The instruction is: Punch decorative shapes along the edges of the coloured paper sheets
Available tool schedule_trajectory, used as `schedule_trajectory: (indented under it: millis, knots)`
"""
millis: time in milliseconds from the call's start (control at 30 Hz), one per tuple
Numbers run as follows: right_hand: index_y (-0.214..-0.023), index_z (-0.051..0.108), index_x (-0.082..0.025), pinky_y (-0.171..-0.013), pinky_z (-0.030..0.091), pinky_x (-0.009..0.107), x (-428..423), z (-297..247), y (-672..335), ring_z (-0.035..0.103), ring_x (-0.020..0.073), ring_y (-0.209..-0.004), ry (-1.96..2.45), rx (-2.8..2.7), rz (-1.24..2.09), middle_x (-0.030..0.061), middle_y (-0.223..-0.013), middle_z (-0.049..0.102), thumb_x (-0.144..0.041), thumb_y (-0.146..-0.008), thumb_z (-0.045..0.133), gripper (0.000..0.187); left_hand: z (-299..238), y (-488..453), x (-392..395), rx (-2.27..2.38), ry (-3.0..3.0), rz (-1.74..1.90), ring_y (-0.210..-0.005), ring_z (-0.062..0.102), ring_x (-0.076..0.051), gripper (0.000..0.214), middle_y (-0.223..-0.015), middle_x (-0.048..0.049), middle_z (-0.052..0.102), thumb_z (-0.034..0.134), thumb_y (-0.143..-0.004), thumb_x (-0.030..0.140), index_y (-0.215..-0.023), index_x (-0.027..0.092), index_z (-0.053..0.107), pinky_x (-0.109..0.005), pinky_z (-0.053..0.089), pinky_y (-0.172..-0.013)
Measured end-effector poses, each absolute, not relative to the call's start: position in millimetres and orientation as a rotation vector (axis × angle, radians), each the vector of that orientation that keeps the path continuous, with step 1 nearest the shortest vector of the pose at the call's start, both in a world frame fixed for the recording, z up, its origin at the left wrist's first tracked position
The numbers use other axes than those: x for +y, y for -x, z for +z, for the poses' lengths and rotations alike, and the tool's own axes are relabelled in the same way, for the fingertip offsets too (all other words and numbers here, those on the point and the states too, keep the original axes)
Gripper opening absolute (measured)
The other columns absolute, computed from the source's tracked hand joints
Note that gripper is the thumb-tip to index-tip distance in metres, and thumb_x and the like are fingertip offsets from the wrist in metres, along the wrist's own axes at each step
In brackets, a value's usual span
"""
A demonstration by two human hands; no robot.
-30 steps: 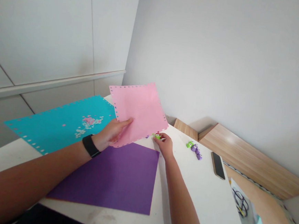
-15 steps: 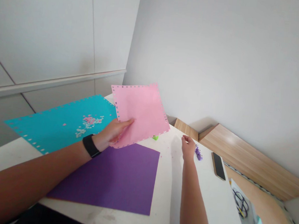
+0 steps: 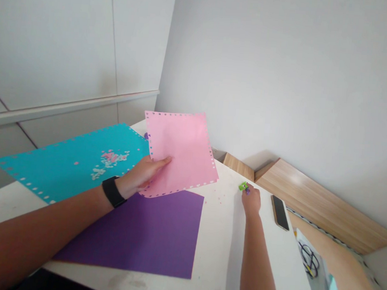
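1. The left hand (image 3: 140,174), a black wristband (image 3: 113,191) at its wrist, grips a pink paper sheet (image 3: 181,153) by its lower edge, thumb lying across the face, the grip closed only as far as the thin sheet requires.
2. The right hand (image 3: 251,201) is curled shut around a small green plastic piece (image 3: 243,186), which pokes out past the fingers. A bit of purple (image 3: 247,190) shows beside it; whether it is part of the same object cannot be told.
3. The pink sheet, its edges lined with small punched holes, is held up at a slight tilt, its lower corner over a purple paper sheet (image 3: 129,234) and its left edge beside a teal paper sheet (image 3: 61,157).
4. The teal sheet, also hole-edged, carries a scattered heap of pink and white paper bits (image 3: 110,158). Both sheets lie flat on a white worktop (image 3: 218,254), where a few pink specks (image 3: 219,197) sit near the right hand.
5. Further right, a smartphone (image 3: 280,212) lies face up near the worktop's edge, just past the right hand.
6. Beyond the worktop stand a light wood board (image 3: 310,194) and a pale wall (image 3: 268,79). A bag with black loops (image 3: 310,261) sits at lower right, and white cabinet panels (image 3: 54,40) rise at left.
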State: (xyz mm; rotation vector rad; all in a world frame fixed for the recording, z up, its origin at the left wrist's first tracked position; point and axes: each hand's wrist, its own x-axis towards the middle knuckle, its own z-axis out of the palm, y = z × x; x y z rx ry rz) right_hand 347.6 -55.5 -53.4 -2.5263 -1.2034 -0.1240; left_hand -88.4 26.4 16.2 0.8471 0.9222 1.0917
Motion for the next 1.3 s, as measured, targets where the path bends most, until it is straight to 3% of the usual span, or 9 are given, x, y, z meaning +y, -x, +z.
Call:
schedule_trajectory:
  millis: [167,300,400,600,700,800,933,1100,1300]
  knots:
    - [-0.136,0.061,-0.023,-0.094,0.044,0.040,-47,-58,-344,0.062,0.0309,-0.114,2.595,-1.275,-0.093,0.0172,-0.128,0.062,-0.022,-0.087,0.056,0.049,2,87,32,0.855,-0.892,1.087,-0.082,0.077,-0.027,0.042,-0.091,-0.0121,0.080,0.087,-0.074,0.035,-0.107,0.012,0.073,-0.031,0.063,-0.068]
    - [-0.131,0.063,-0.024,-0.095,0.043,0.038,-49,-57,-345,0.062,0.0286,-0.114,2.614,-1.321,-0.055,0.0148,-0.126,0.065,-0.014,-0.086,0.052,0.048,-3,88,33,0.844,-0.909,1.086,-0.083,0.077,-0.026,0.042,-0.095,-0.0120,0.080,0.086,-0.075,0.034,-0.110,0.013,0.073,-0.031,0.063,-0.072]
    - [-0.128,0.065,-0.023,-0.096,0.043,0.038,-53,-55,-347,0.062,0.0289,-0.114,2.597,-1.360,-0.028,0.0147,-0.126,0.065,-0.018,-0.088,0.055,0.041,-6,88,33,0.835,-0.918,1.063,-0.083,0.077,-0.025,0.038,-0.098,-0.0118,0.080,0.084,-0.077,0.035,-0.108,0.015,0.074,-0.031,0.063,-0.072]
    - [-0.131,0.063,-0.025,-0.102,0.040,0.038,-61,-49,-348,0.053,0.0290,-0.129,2.500,-1.418,0.022,0.0130,-0.141,0.057,-0.018,-0.086,0.058,0.046,-7,86,29,0.861,-0.961,1.084,-0.089,0.076,-0.026,0.040,-0.103,-0.0109,0.080,0.083,-0.077,0.036,-0.112,0.018,0.074,-0.031,0.063,-0.073]
    - [-0.124,0.066,-0.025,-0.101,0.041,0.039,-62,-45,-343,0.055,0.0293,-0.125,2.426,-1.410,0.044,0.0124,-0.136,0.061,-0.020,-0.087,0.058,0.039,-3,85,26,0.856,-0.990,1.087,-0.090,0.076,-0.026,0.043,-0.102,-0.0106,0.080,0.083,-0.077,0.036,-0.115,0.017,0.073,-0.033,0.062,-0.077]
    - [-0.119,0.067,-0.023,-0.094,0.046,0.040,-63,-39,-330,0.064,0.0277,-0.106,2.313,-1.396,0.081,0.0120,-0.122,0.067,-0.030,-0.087,0.061,0.033,-1,85,25,0.869,-1.058,1.110,-0.097,0.075,-0.027,0.043,-0.105,-0.0107,0.079,0.083,-0.077,0.037,-0.113,0.017,0.074,-0.034,0.061,-0.086]
    - [-0.118,0.064,-0.020,-0.072,0.054,0.035,-73,-30,-292,0.069,0.0227,-0.079,2.119,-1.396,0.186,0.0103,-0.111,0.071,-0.048,-0.088,0.061,0.041,-4,87,29,0.908,-1.182,1.145,-0.110,0.071,-0.028,0.045,-0.116,-0.0112,0.076,0.081,-0.079,0.041,-0.115,0.017,0.073,-0.036,0.055,-0.098]
    - [-0.109,0.066,-0.023,-0.053,0.053,0.030,-100,-16,-229,0.070,0.0227,-0.074,1.740,-1.307,0.480,0.0090,-0.105,0.070,-0.053,-0.082,0.071,0.041,-8,89,32,0.956,-1.279,1.156,-0.112,0.070,-0.030,0.044,-0.117,-0.0114,0.076,0.081,-0.077,0.044,-0.110,0.016,0.076,-0.034,0.054,-0.099]
    - [-0.104,0.069,-0.023,-0.044,0.054,0.030,-118,-11,-195,0.066,0.0211,-0.066,1.686,-1.176,0.612,0.0073,-0.091,0.072,-0.051,-0.076,0.077,0.040,2,86,26,1.000,-1.303,1.151,-0.111,0.070,-0.032,0.042,-0.113,-0.0095,0.078,0.085,-0.072,0.038,-0.108,0.018,0.076,-0.036,0.058,-0.094]
